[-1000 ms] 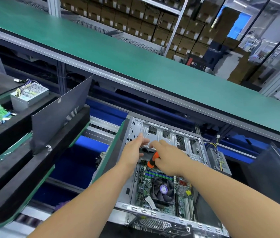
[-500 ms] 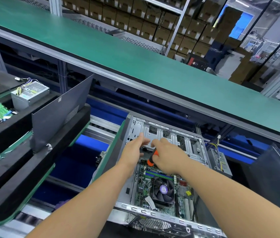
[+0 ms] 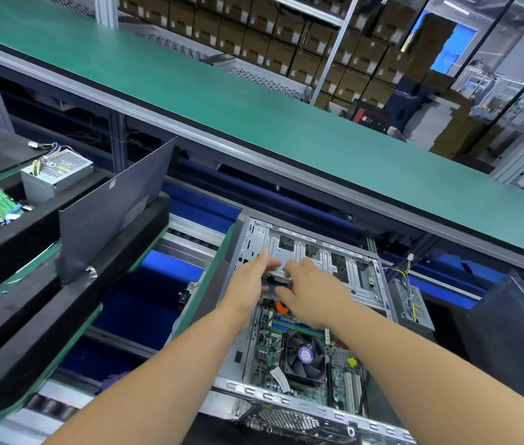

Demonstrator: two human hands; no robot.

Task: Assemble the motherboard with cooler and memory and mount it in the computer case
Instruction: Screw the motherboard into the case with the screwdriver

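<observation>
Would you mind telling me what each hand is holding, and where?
Right hand grips an orange-handled screwdriver by its handle; what the left hand holds cannot be told.

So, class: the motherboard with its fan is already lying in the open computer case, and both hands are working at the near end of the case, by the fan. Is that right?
Not quite. In the head view the left hand and right hand are at the far end of the computer case, beyond the fan. The motherboard does lie in the open case.
</observation>
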